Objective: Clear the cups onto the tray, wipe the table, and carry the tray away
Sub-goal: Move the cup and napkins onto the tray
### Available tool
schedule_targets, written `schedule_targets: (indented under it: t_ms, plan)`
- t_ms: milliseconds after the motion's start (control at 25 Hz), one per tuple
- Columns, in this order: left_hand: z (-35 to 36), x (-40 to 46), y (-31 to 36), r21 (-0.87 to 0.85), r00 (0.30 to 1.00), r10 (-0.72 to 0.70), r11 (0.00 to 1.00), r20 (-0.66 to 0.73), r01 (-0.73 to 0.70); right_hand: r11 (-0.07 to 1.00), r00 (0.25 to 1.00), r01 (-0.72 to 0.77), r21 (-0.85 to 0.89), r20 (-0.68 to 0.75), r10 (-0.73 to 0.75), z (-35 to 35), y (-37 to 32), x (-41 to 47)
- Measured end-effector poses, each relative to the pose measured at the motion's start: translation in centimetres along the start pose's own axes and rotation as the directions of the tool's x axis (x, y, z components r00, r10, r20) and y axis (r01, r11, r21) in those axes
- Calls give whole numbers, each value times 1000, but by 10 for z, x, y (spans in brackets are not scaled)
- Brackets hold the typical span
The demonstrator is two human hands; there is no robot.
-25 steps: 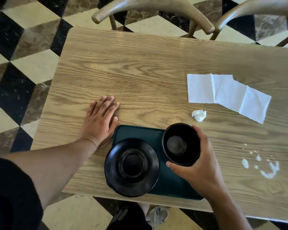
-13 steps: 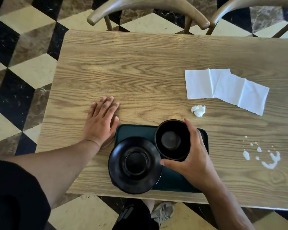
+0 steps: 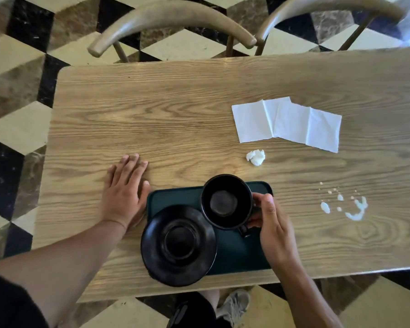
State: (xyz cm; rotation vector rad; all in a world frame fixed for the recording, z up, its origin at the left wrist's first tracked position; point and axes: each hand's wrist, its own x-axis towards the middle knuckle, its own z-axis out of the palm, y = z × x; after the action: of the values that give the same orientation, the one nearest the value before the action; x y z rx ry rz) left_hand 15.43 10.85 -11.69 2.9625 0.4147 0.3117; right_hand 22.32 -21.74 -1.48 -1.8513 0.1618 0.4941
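A dark green tray (image 3: 237, 254) lies at the near edge of the wooden table (image 3: 175, 119). On its left part rests a black saucer (image 3: 178, 245), overhanging the tray's left and near sides. A black cup (image 3: 226, 201) sits at the tray's far right part; whether it touches the tray I cannot tell. My right hand (image 3: 273, 228) grips the cup at its right side, near the handle. My left hand (image 3: 123, 192) lies flat on the table just left of the tray, fingers spread.
White unfolded napkins (image 3: 287, 123) lie at the right middle of the table, with a crumpled tissue ball (image 3: 256, 157) in front of them. A white liquid spill (image 3: 350, 207) marks the table right of the tray. Two wooden chairs (image 3: 171, 22) stand at the far side.
My right hand has carried the cup leftward and farther onto the tray, then slid from wrapping the cup to holding its right side. My left hand has stayed flat.
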Motion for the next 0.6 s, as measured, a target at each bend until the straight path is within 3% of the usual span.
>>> schedule_targets:
  t_ms: [160, 360, 480, 600]
  plan:
    - [0, -2, 0, -17, 1000, 7, 1000, -17, -8, 991, 994, 19, -129, -107, -33, -6, -6, 16]
    - [-1, 0, 0, -9, 1000, 17, 1000, -16, -17, 953, 936, 33, -300, -325, -135, -21, -39, 134]
    - [-1, -1, -1, -1, 1000, 24, 1000, -17, -24, 857, 926, 68, -511, -288, -245, -16, -45, 192]
    - [-1, -1, -1, 3, 1000, 23, 1000, -18, -23, 765, 938, 23, -644, -250, -239, -8, -42, 214]
